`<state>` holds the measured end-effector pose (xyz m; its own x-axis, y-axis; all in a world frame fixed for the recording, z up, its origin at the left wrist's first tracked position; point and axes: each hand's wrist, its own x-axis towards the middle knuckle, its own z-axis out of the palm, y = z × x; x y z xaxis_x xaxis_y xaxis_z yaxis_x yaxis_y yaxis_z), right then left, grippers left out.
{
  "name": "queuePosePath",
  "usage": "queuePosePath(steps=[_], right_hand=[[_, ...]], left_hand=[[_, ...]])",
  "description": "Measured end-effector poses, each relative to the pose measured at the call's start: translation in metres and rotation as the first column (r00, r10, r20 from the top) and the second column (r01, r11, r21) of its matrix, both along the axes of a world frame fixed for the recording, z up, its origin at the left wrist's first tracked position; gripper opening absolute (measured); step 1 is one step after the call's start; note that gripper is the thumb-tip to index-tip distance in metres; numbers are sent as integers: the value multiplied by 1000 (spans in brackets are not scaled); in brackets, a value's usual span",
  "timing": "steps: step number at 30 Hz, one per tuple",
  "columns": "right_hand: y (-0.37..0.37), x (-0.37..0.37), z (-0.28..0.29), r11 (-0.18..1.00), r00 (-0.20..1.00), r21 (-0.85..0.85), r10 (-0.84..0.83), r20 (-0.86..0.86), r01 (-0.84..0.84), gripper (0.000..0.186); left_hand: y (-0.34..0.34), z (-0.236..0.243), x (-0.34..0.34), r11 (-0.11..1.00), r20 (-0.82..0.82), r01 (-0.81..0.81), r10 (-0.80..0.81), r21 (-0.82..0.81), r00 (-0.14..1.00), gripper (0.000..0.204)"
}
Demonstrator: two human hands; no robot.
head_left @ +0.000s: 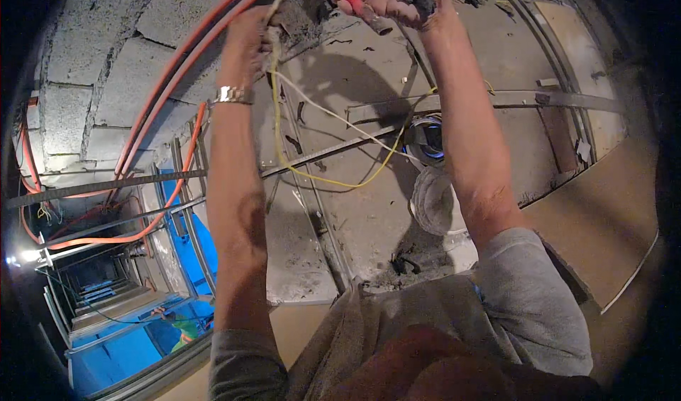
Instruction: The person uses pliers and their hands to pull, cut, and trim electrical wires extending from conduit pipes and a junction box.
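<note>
My left hand (257, 38), slightly blurred, is raised at the upper middle, its fingers curled on a yellow wire (278, 135) and a white wire (323, 108). Both wires hang from the hand in loose loops toward the right. My right hand (394, 4) is at the top edge, closed around a red tube-like piece (362, 9) with a dark end; its exact kind is unclear. A dark strip also lies along that palm. Between the hands is a rough, dark hollow (305, 18) in the block wall. The frame's top edge cuts off part of the work.
Red conduits (167, 82) run down the block wall (106, 75) at left, with an orange hose (188, 163) below. Metal rails (326, 153) cross below my arms. A white bucket (434, 202) and a wire coil (428, 137) sit near my right forearm. Blue panels (117, 362) and another person's arm (170, 316) show lower left.
</note>
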<state>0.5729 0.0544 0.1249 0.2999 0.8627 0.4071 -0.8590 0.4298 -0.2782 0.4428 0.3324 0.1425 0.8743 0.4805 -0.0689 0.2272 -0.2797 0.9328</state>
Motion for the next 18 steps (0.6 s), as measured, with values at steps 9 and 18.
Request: queuePosePath(steps=[9,18], right_hand=[[0,-1,6,988,991,-115,-90,96,100,34],[-2,1,3,996,999,-83,-32,29,35,35]], left_hand=[[-2,48,10,857,163,204,-142,-473,976,26],[15,47,19,996,36,87,-87,10,996,30]])
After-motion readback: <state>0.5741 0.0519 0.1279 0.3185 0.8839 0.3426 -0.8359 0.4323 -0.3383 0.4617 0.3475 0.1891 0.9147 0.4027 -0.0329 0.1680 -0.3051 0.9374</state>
